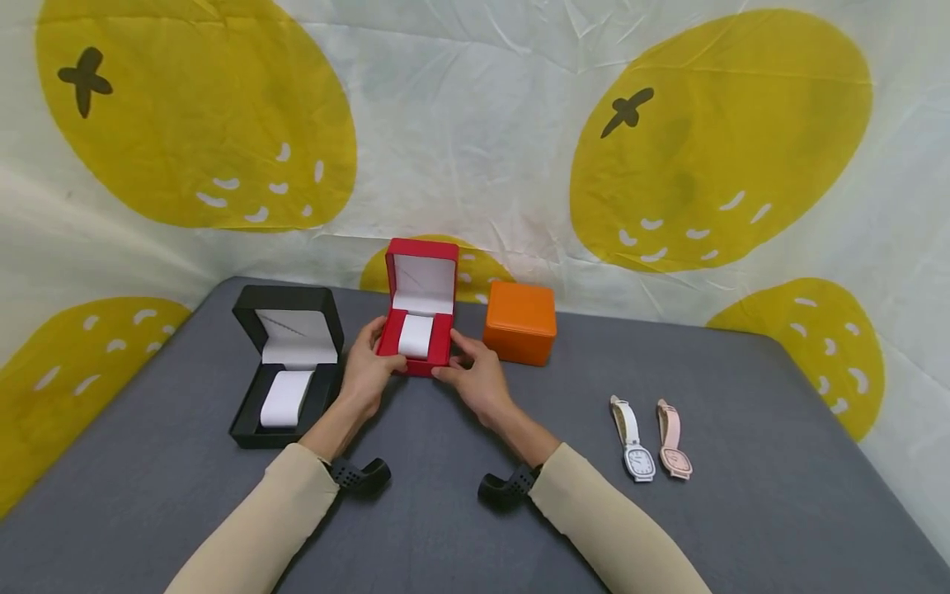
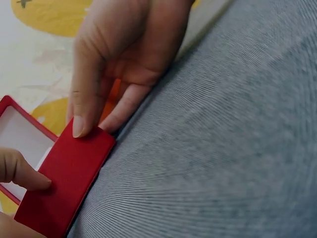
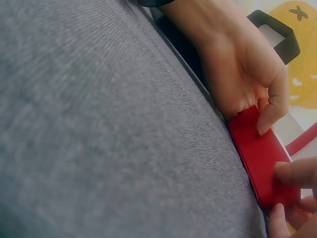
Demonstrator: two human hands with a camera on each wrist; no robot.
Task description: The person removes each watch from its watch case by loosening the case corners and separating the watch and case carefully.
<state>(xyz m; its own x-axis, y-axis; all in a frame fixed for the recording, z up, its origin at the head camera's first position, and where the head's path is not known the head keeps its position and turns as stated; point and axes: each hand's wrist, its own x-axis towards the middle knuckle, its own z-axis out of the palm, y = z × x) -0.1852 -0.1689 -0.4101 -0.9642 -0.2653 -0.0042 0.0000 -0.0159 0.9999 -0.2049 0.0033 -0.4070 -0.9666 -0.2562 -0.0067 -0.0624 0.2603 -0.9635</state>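
Observation:
An opened red watch box (image 1: pixel 441 335) stands on the table with its lid raised and a white cushion (image 1: pixel 415 337) inside. On its left side, my left hand (image 1: pixel 364 369) grips the base, thumb over the front. My right hand (image 1: pixel 481 381) holds the front right corner between thumb and fingers. Both wrist views show the red front panel, with the right hand (image 2: pixel 133 39) in the left wrist view and the left hand (image 3: pixel 242 64) in the right wrist view. Fingertips behind the box are partly hidden.
Left of my hands, a black watch box (image 1: pixel 245 429) stands open with a white cushion (image 1: pixel 285 398). An orange box (image 1: pixel 519 326), closed, is just right of the red one. Farther right lie a white watch (image 1: pixel 639 462) and a pink watch (image 1: pixel 675 462). A patterned cloth hangs behind the table.

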